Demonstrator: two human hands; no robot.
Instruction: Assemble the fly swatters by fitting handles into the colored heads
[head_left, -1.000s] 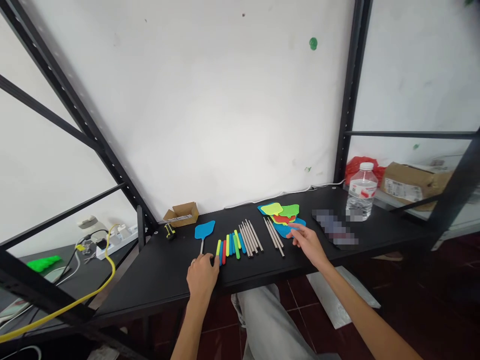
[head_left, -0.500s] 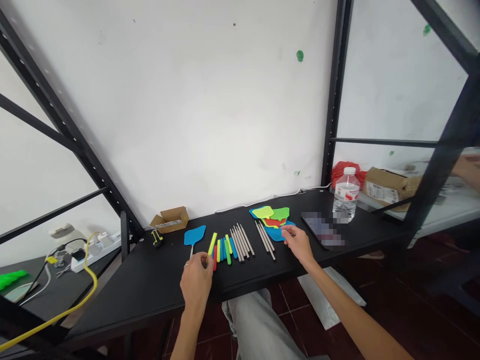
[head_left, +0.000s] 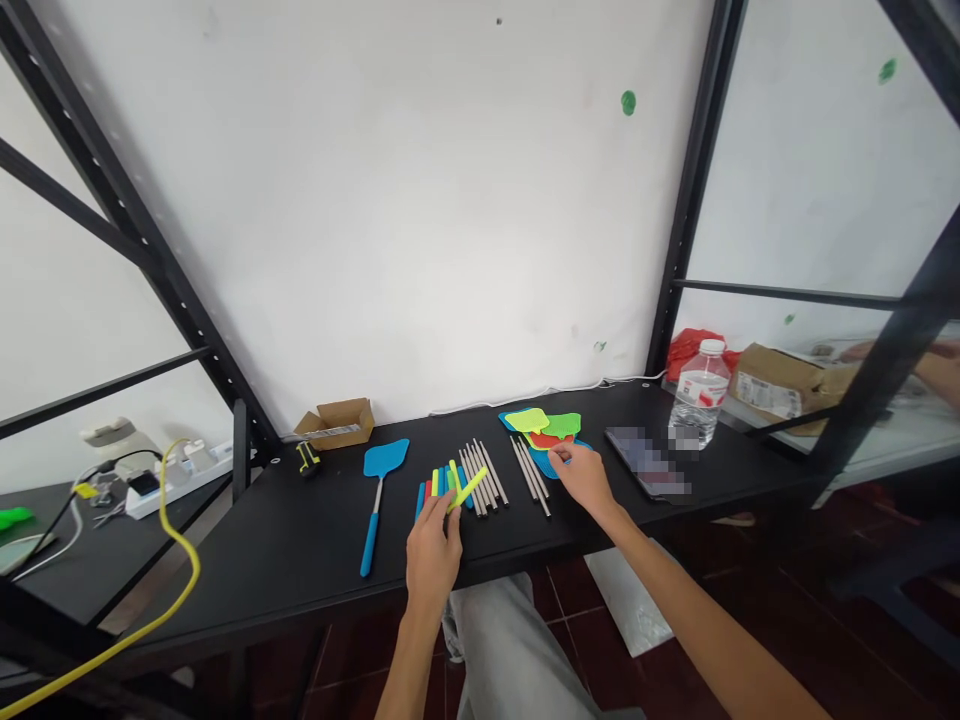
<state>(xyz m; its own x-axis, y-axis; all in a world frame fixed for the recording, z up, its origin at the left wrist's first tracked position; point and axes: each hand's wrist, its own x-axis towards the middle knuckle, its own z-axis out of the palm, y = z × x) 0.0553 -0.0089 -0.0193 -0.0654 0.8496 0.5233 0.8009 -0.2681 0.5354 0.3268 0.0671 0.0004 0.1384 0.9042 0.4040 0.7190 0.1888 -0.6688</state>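
Note:
My left hand (head_left: pixel 435 550) is closed on a yellow plastic handle tube (head_left: pixel 472 486), tilted to the right above a row of coloured handle tubes (head_left: pixel 435 484). At the pile of fly swatter heads, my right hand (head_left: pixel 583 478) has its fingertips drawn together over the red head (head_left: pixel 551 440) and a blue head (head_left: pixel 541 462); what they grip, if anything, is hidden. A yellow head (head_left: pixel 528 419) and a green head (head_left: pixel 562 425) lie on top. Metal rods rest in two groups, one left (head_left: pixel 480 478) and one right (head_left: pixel 530 476). One whole blue fly swatter (head_left: pixel 371 540) lies at the left.
A phone (head_left: pixel 646 464) and a water bottle (head_left: pixel 699 395) stand right of the pile. An open cardboard box (head_left: pixel 337 422) and a small black-and-yellow object (head_left: pixel 308 459) sit at the back left. The black table (head_left: pixel 300 540) has its front edge just before my legs.
My left hand has moved right with the yellow tube, which now leans right, uncovering the blue swatter's handle. My right hand has shifted slightly left over the heads. The camera view has shifted.

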